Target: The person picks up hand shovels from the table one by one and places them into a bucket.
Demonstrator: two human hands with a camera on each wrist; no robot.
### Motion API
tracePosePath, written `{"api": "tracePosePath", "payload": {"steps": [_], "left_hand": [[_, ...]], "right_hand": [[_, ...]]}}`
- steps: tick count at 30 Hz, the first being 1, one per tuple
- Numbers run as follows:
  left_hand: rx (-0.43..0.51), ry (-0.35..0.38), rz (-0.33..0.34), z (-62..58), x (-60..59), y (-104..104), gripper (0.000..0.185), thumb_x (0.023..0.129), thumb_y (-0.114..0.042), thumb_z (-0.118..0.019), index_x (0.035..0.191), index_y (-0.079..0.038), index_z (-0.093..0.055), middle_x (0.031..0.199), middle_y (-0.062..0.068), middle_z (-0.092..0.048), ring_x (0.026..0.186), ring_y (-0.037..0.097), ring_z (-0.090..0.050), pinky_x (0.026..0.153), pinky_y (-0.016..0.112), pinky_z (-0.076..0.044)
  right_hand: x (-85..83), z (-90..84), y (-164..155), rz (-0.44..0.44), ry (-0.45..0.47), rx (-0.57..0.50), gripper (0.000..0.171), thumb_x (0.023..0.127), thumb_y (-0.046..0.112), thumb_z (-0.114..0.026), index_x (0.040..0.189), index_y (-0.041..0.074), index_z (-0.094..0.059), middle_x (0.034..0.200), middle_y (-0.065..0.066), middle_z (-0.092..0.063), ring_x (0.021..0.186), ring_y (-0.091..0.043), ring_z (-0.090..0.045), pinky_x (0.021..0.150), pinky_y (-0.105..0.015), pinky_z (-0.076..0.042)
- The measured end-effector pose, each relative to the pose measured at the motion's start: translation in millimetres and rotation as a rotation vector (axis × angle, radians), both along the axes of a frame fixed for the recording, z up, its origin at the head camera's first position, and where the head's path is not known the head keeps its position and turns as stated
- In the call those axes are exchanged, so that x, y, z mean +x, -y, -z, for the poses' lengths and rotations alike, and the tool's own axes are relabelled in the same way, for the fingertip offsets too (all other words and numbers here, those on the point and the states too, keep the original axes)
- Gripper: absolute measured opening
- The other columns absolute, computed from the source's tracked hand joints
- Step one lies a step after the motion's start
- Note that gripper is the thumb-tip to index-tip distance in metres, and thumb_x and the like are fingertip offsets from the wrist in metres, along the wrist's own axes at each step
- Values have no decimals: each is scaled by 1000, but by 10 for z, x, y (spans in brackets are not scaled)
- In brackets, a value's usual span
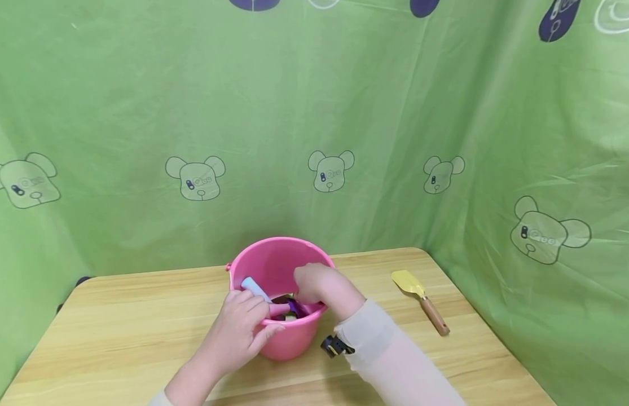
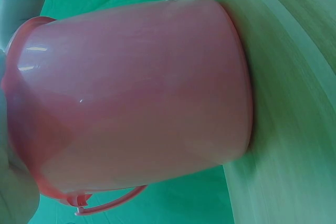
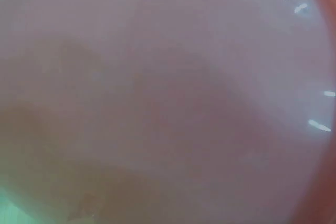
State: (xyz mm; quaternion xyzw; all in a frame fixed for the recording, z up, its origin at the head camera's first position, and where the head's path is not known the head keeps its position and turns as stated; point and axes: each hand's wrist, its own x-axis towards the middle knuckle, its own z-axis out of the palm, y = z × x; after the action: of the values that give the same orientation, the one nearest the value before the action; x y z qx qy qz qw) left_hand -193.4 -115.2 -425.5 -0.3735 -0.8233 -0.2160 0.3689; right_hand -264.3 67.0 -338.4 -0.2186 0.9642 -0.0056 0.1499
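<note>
A pink bucket (image 1: 289,341) stands upright on the wooden table. My left hand (image 1: 240,321) grips its near-left rim, with the thumb outside and the fingers over the edge. In the left wrist view the bucket's side (image 2: 142,93) fills most of the picture. My right hand (image 1: 316,285) reaches over the right rim into the bucket. Its fingertips are hidden, and I cannot tell whether they hold anything. Inside lie a light blue handle (image 1: 255,288), a pink handle (image 1: 280,309) and a purple piece (image 1: 295,307). Only the bucket's blurred wall (image 3: 184,93) shows in the right wrist view.
A small shovel with a yellow blade (image 1: 408,282) and a wooden handle (image 1: 435,316) lies on the table to the right. Green cloth (image 1: 273,113) with bear-head prints hangs behind the table (image 1: 141,327) and along its sides.
</note>
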Motion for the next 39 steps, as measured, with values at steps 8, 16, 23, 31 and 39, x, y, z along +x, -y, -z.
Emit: {"api": "tracePosePath", "payload": {"steps": [8,16,23,31,39], "left_hand": [[-1,8,0,-7,0,1,40,103,-52,-45,79,-21,-51,78,-12,-51,83,14,-50,84,39,-38],[4,10,7,0,-7,-4,38,103,-51,-46,84,-20,-58,83,-11,-59,84,14,-51,85,39,-38],[-3,15,5,-1,-9,-6,37,102,-51,-49,100,-19,-69,89,-8,-65,85,14,-51,85,37,-37],[0,20,5,-3,-2,-3,40,102,-50,-49,102,-16,-71,93,-7,-68,86,14,-51,85,37,-37],[-7,20,6,-12,4,-5,41,102,-50,-48,105,-17,-71,93,-7,-67,88,14,-51,86,38,-37]], "right_hand": [[26,25,32,20,16,37,17,89,8,-63,73,12,-58,67,-2,-60,53,-13,-56,47,-24,-46],[81,53,72,41,3,21,12,88,5,-64,77,10,-61,70,-2,-60,58,-14,-56,50,-26,-46],[131,121,103,35,-23,8,4,89,14,-67,87,11,-65,80,0,-61,75,-15,-58,68,-32,-49],[118,162,122,26,-29,20,4,88,13,-68,85,12,-64,80,1,-60,75,-15,-58,68,-32,-48],[99,200,128,46,-26,-9,12,87,10,-69,80,15,-61,74,1,-59,67,-15,-57,60,-29,-48]]}}
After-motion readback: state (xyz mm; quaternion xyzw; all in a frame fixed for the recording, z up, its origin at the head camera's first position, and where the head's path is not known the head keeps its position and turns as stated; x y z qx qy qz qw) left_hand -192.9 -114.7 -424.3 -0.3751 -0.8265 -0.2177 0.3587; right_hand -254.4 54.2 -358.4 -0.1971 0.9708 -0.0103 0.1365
